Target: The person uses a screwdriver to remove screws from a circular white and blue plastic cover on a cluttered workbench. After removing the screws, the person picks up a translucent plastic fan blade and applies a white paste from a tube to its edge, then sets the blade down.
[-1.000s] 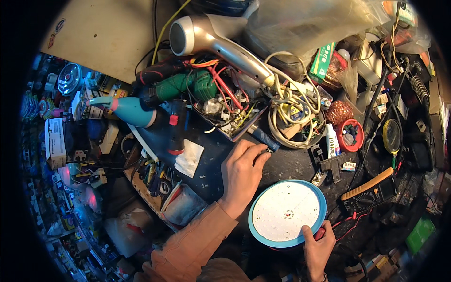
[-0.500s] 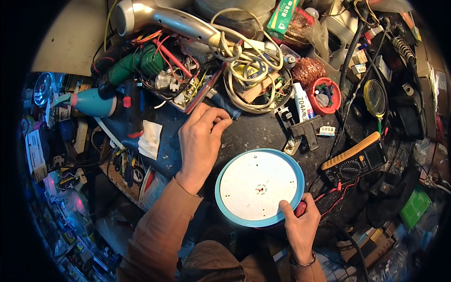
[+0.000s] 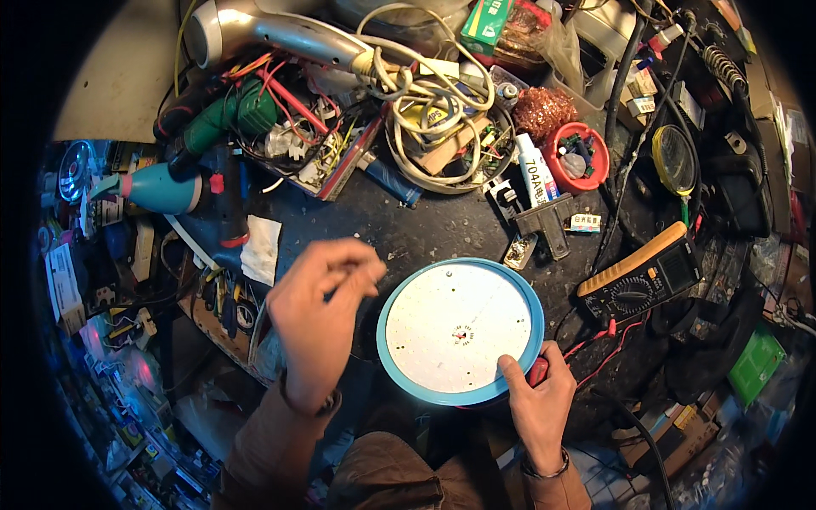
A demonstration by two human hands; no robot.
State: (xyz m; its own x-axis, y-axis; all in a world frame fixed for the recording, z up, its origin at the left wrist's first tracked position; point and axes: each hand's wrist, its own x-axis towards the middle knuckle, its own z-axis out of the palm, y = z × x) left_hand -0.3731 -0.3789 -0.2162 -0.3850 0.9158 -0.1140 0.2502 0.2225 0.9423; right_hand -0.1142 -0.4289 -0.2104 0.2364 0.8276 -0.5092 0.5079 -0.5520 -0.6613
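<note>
Rd. white disc [image 3: 459, 328], lt-blue rim, approx. face up, ctr-low in view; sm. dark marks round ctr, few dots further out. Red obj. [image 3: 539, 371] at rim's lower R, partly hidden.

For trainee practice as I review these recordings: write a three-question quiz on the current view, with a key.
1. Which of the person's hands touches the blue-rimmed white disc?

2. True or false: in the picture, the multimeter lies right of the disc.

3. Which appears nearest the left hand?
a) hair dryer
b) white paper
c) red tub

Key:
1. The right hand
2. True
3. b
</note>
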